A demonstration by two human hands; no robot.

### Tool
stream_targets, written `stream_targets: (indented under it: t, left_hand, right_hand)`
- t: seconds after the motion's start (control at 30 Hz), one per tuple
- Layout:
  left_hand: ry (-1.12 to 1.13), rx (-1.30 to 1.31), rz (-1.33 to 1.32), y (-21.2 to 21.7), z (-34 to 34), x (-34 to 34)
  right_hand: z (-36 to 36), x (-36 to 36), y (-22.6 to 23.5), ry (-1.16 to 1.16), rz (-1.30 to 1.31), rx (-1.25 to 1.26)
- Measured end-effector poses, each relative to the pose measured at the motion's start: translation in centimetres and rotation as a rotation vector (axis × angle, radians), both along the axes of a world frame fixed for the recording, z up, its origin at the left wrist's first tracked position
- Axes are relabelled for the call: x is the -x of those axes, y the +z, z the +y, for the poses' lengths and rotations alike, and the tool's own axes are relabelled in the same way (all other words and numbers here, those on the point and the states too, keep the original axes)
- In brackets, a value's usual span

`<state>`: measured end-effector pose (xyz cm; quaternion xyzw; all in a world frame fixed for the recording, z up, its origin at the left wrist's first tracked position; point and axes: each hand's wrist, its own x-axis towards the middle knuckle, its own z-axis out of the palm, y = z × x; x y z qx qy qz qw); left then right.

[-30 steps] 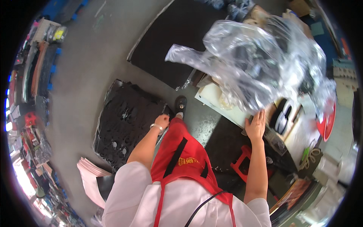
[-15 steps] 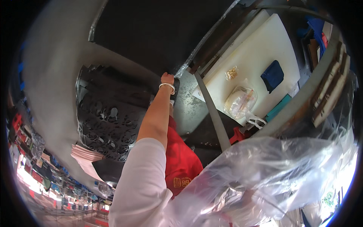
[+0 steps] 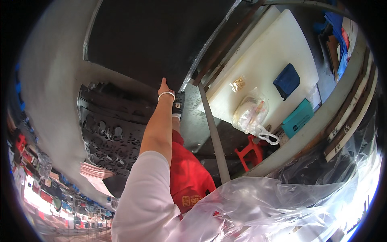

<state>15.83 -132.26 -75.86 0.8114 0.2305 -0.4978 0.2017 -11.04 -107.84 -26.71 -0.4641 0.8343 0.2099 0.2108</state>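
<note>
Sheeting (image 3: 258, 197), clear, rumpled, perhaps plastic

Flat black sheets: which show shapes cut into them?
The stack of black sheets lower in view, dotted with rounded cut-outs; the larger black sheet above looks plain.

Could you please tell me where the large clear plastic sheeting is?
In the head view, the sheeting spreads across the lower right, overlapping the red apron, below the red stool.

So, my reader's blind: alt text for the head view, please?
A person's outstretched left hand is in front of a large black sheet; clear plastic fills the lower right, below a white board bearing a plastic bag.
</note>
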Motion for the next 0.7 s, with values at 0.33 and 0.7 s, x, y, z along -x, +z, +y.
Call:
stream_targets:
  t: [0.33,0.7]
  left_hand:
    - [-0.370,0.245,0.067,9.8,-9.4,1.7]
    - [-0.615,0.731,-0.077,28.5,-16.3,2.9]
  right_hand:
    - [0.4,-0.8,0.2,-0.066,0.002,0.056]
    - [-2.3,-1.8,-0.6,-0.218,-0.023,0.068]
